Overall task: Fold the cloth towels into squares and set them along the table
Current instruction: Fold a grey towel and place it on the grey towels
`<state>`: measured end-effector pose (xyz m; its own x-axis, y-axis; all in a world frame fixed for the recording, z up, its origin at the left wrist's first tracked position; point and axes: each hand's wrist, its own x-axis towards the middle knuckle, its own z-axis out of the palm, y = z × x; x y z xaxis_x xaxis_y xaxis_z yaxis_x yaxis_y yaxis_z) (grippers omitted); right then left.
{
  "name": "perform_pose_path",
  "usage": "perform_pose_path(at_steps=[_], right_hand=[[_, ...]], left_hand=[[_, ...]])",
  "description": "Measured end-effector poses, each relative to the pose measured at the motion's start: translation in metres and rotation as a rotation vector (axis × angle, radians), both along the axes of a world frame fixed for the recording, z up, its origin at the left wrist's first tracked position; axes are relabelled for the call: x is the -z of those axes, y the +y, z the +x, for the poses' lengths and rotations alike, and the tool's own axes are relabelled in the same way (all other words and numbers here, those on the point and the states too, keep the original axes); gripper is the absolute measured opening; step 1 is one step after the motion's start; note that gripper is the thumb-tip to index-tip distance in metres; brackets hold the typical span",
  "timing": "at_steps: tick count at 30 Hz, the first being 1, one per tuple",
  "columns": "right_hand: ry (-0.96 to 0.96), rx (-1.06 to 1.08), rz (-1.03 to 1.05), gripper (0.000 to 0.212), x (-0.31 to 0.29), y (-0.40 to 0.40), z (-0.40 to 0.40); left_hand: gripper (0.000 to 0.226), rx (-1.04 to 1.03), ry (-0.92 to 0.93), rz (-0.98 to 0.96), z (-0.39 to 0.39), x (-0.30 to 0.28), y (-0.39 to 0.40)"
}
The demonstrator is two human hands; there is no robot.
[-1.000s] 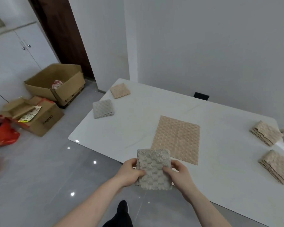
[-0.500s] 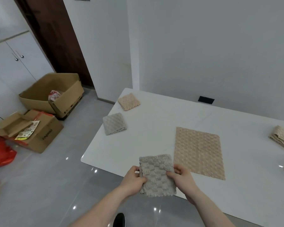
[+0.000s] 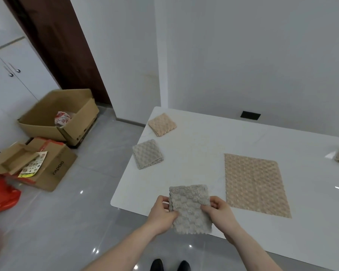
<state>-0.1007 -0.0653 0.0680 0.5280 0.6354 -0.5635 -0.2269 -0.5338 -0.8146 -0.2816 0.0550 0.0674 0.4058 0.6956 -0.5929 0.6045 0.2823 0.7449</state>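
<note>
While both hands [image 3: 161, 212] [image 3: 218, 211] pinch the grey towel [image 3: 190, 209] upright-long, the bench [image 3: 194, 153] row lies ahead-left, nearer the left hand.

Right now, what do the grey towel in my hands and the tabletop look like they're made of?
Grey towel: soft, plush fabric, probably microfibre or fleece; its surface is a fuzzy bubble weave with a scalloped edge, and it bends limply between both hands. Tabletop: hard, glossy white slab with faint veining, likely marble, sintered stone or an imitation; it mirrors light as bright streaks.
</note>
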Motion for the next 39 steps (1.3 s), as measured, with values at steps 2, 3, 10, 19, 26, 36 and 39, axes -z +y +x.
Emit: perform_pose_path(at_steps=[2, 3, 10, 19, 26, 36, 39], right_hand=[[-0.004, -0.014, -0.002, 0.013, 0.005, 0.011, -0.003], [-0.006, -0.016, -0.003, 0.013, 0.007, 0.017, -0.005], [-0.005, -0.053, -0.016, 0.014, 0.010, 0.061, -0.031], [-0.123, -0.157, -0.184, 0.011, 0.028, 0.159, -0.077], [-0.181, -0.249, -0.290, 0.009, 0.041, 0.224, -0.130], [-0.309, -0.373, -0.326, 0.015, 0.069, 0.271, -0.145], [-0.309, -0.397, -0.360, 0.022, 0.080, 0.286, -0.157]], left_hand=[[0.037, -0.025, -0.006, 0.031, -0.004, -0.001, 0.007], [0.037, -0.037, -0.007, 0.043, -0.006, 0.000, 0.012], [0.034, -0.073, 0.015, 0.021, -0.036, 0.012, 0.057], [0.027, -0.023, 0.037, -0.159, -0.084, 0.055, 0.151], [0.019, 0.014, 0.116, -0.247, -0.131, 0.092, 0.212], [0.010, 0.045, 0.184, -0.256, -0.140, 0.100, 0.229], [0.014, 0.037, 0.209, -0.257, -0.148, 0.113, 0.236]])
